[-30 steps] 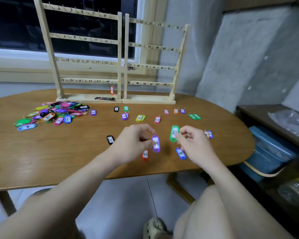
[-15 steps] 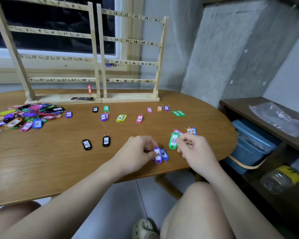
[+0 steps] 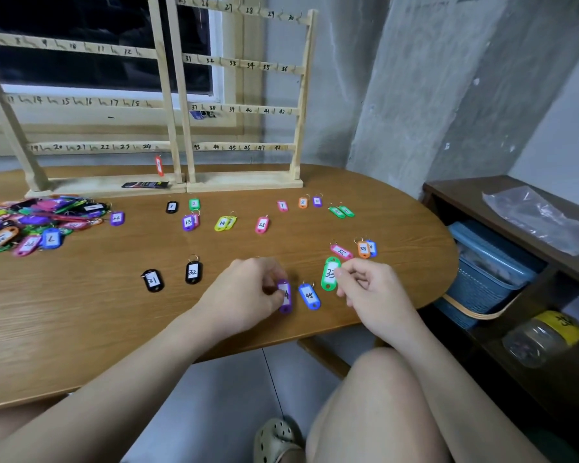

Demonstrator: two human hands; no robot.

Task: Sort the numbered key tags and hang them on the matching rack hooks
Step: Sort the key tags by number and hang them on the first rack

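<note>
Pinching purple tag (image 3: 284,297), green tag (image 3: 330,274)

You sit at an oval wooden table (image 3: 64,329) set against a dark window (image 3: 81,71) and a grey concrete wall (image 3: 432,95), with pale tiled floor (image 3: 214,412) beneath and, to your right, a dark shelf (image 3: 465,202) holding a blue basket (image 3: 482,279), a plastic bag (image 3: 538,218) and a yellow-lidded jar (image 3: 542,339).
</note>
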